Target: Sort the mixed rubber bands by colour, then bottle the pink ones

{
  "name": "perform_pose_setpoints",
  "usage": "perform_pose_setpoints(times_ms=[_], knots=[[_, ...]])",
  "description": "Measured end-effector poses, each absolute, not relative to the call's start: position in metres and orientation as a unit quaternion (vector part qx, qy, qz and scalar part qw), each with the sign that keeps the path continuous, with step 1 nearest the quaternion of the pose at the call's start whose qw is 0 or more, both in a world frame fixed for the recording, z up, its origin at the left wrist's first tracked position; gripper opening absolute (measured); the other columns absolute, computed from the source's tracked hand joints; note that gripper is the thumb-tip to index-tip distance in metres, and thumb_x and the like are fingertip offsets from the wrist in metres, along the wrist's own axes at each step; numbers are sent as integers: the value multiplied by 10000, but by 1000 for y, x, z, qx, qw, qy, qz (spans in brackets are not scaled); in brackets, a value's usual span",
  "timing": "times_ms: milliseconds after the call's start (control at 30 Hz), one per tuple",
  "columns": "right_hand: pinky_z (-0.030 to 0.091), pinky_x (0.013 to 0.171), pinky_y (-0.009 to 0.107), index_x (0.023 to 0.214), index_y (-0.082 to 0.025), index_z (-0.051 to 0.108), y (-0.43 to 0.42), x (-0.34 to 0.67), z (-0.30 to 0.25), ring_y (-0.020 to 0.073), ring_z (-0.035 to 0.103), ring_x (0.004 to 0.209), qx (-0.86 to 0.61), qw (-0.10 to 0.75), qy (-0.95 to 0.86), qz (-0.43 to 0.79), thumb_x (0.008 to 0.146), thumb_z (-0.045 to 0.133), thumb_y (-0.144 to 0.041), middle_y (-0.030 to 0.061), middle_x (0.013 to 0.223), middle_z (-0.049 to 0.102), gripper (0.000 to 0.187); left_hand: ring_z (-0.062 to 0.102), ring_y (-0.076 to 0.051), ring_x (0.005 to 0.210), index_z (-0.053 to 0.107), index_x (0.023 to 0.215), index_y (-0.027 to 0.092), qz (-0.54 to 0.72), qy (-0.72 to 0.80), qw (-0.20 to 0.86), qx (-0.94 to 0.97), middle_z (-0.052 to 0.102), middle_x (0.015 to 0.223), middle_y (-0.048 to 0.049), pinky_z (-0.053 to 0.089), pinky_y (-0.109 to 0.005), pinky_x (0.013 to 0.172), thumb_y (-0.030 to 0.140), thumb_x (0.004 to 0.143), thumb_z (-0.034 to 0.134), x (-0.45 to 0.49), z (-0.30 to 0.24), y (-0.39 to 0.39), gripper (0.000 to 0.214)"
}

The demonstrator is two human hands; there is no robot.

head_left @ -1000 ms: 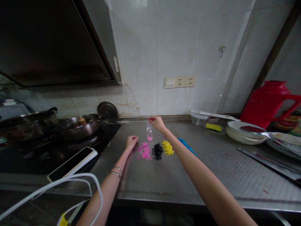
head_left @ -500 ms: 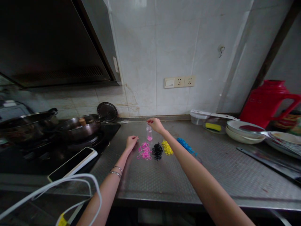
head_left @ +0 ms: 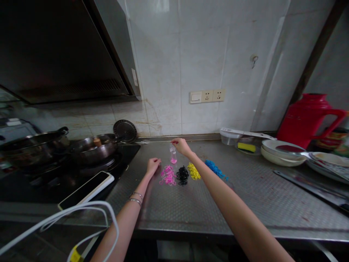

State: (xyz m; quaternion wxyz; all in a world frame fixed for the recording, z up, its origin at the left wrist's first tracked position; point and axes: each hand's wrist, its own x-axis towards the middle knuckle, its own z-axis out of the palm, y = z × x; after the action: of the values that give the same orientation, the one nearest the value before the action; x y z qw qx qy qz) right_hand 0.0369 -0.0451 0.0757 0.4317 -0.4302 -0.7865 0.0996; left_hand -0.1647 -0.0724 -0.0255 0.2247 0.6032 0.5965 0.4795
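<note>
Over the mouth of a small clear bottle point(head_left: 173, 154) my right hand point(head_left: 181, 146) is closed in a pinch; whatever sits between its fingertips is too small to make out. Pink bands lie in the bottom of this upright bottle. My left hand point(head_left: 153, 166) rests on the counter left of the bottle, fingers curled together, and I cannot see what they hold, if anything. Close to it is a pile of pink rubber bands point(head_left: 168, 175). Further right lie black bands point(head_left: 182, 175), yellow bands point(head_left: 193, 171) and blue bands point(head_left: 214, 169), the yellow ones partly behind my right forearm.
A phone-like white device point(head_left: 86, 190) and a white cable point(head_left: 89, 205) are at the left, beside the stove with pans point(head_left: 95, 153). To the right stand a plastic tub point(head_left: 229, 137), a yellow sponge point(head_left: 246, 147), stacked bowls point(head_left: 283, 160), a long knife point(head_left: 308, 185) and a red thermos point(head_left: 305, 118).
The view has shifted slightly. Both hands stay nearly in place, my right hand still pinched over the bottle's mouth and my left beside the pink pile.
</note>
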Motion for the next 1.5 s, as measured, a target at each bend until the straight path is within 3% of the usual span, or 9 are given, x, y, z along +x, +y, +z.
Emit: perform_pose_setpoints(times_ms=[200, 333, 567, 733, 1067, 1333, 1500], knots=[[423, 738, 217, 884, -184, 660, -64, 41, 76, 132, 579, 801, -403, 434, -800, 91, 721, 477, -122, 35, 891, 657, 253, 468, -103, 469, 612, 587, 125, 492, 591, 231, 596, 518, 462, 2, 321, -201, 483, 367, 663, 493, -162, -20, -77, 281], [418, 720, 213, 888, -191, 662, -90, 49, 72, 134, 581, 777, -387, 371, -840, 91, 720, 493, -148, 33, 870, 660, 243, 486, -109, 499, 628, 599, 120, 469, 566, 232, 637, 559, 504, -14, 334, -205, 502, 369, 659, 506, -160, -13, -80, 284], [406, 702, 204, 877, -229, 670, -131, 54, 53, 144, 589, 780, -348, 262, -896, 93, 708, 512, -197, 27, 842, 664, 233, 526, -135, 586, 681, 717, 124, 187, 466, 327, 801, 640, 635, -32, 352, -202, 544, 310, 579, 602, -157, 30, -109, 244], [402, 694, 198, 871, -234, 671, -142, 49, 39, 142, 586, 776, -373, 252, -886, 113, 702, 500, -180, 31, 832, 663, 246, 515, -129, 568, 670, 674, 135, 123, 458, 300, 828, 626, 601, -7, 326, -189, 520, 256, 522, 649, -144, 44, -140, 195], [411, 716, 203, 873, -197, 669, -131, 50, 29, 138, 589, 779, -378, 294, -867, 134, 702, 489, -157, 43, 855, 663, 252, 477, -115, 454, 614, 517, 172, 173, 497, 222, 821, 578, 486, -2, 281, -195, 459, 211, 564, 608, -143, 21, -148, 61], [420, 716, 222, 876, -180, 666, -121, 56, 35, 145, 585, 780, -376, 356, -844, 139, 719, 489, -166, 51, 866, 660, 238, 531, -130, 572, 666, 675, 131, 196, 454, 250, 832, 638, 629, -31, 348, -191, 529, 211, 629, 532, -144, 37, -145, 163], [426, 701, 237, 867, -177, 671, -119, 62, 36, 148, 591, 753, -377, 380, -831, 151, 719, 485, -154, 48, 836, 668, 239, 479, -104, 459, 663, 701, 116, 211, 503, 286, 788, 608, 572, -23, 334, -195, 459, 266, 633, 537, -148, 52, -141, 207]])
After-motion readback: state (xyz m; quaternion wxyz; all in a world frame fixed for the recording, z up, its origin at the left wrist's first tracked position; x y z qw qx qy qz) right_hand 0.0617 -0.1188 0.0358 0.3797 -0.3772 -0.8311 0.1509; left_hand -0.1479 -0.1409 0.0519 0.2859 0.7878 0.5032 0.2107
